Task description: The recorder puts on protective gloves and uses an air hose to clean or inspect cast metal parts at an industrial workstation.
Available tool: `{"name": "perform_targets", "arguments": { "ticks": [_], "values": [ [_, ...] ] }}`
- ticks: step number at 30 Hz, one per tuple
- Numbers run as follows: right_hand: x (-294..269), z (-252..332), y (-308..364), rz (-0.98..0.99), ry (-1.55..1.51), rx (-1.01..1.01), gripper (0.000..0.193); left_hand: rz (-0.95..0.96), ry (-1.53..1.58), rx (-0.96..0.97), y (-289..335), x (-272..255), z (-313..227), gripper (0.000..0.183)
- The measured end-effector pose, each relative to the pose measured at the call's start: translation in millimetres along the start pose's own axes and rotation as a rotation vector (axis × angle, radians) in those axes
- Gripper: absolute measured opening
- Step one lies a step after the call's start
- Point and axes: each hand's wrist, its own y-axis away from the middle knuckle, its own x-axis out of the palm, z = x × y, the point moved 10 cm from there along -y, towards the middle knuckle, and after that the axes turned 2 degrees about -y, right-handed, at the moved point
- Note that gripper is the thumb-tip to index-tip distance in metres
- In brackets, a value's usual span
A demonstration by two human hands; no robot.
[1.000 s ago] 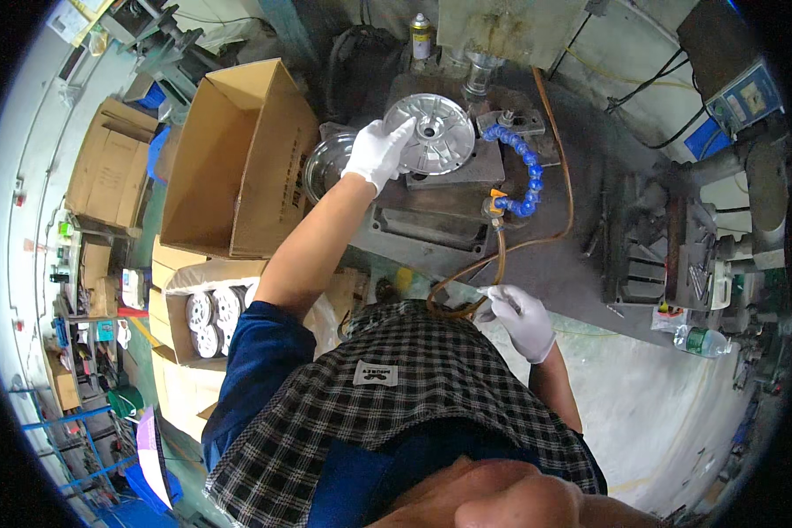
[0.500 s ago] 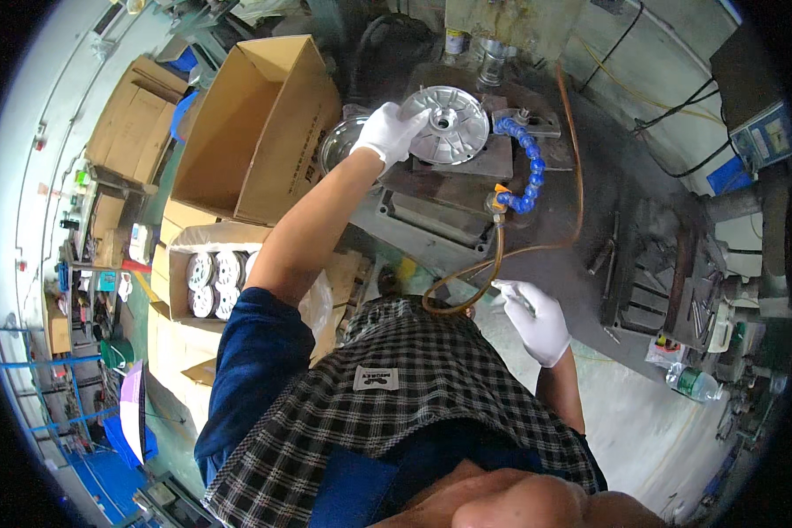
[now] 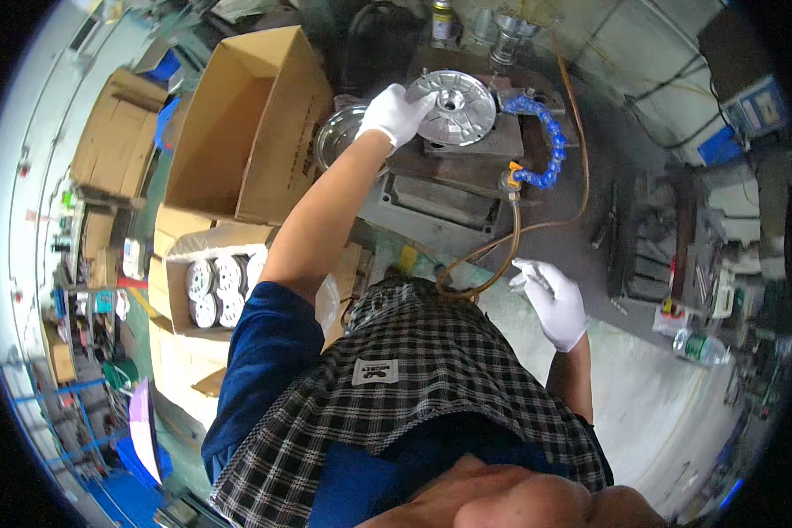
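A round silver metal wheel-like part (image 3: 466, 121), with ribs and a central hole, lies on a flat metal block (image 3: 495, 141) on the machine. My left hand (image 3: 398, 116), in a white glove, grips its left edge, with fingers on the top face and the thumb hard to make out. Beside that hand, to the left, sits a shiny metal bowl-shaped part (image 3: 336, 141), partly covered by it. My right hand (image 3: 554, 306), also gloved, hovers near my apron with its fingers loosely bent and apart, holding nothing. A brown hose (image 3: 512, 236) loops close to its fingertips.
A blue jointed coolant hose (image 3: 556, 150) with an orange valve curves right of the wheel. At left stand a tall open carton (image 3: 277, 141) and a low box of stacked metal wheels (image 3: 216, 286). A spray can (image 3: 442, 25) is behind; a plastic bottle (image 3: 700, 348) lies right.
The whole view has shifted a little, so the machine appears higher and further right. My left hand stays at the wheel's edge; my right hand has hardly moved against the scene.
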Motion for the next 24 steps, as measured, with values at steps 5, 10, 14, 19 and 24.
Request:
{"name": "perform_targets", "arguments": {
  "ticks": [5, 10, 14, 19, 24],
  "values": [
    [39, 14, 8, -0.053, 0.011, 0.051, 0.032, 0.042, 0.016, 0.062, -8, 4, 0, 0.072],
    [62, 20, 13, -0.058, 0.099, 0.163, 0.033, 0.125, 0.002, 0.043, -20, 12, 6, 0.074],
    [73, 26, 11, -0.035, 0.15, 0.17, 0.033, 0.14, 0.03, 0.012, -25, 15, 11, 0.075],
    [78, 38, 3, -0.022, 0.126, 0.06, 0.033, 0.141, 0.064, 0.018, -29, 21, 13, 0.072],
    [78, 46, -3, -0.029, 0.197, -0.014, 0.032, 0.142, 0.111, 0.045, -31, 21, 10, 0.071]
  ]
}}
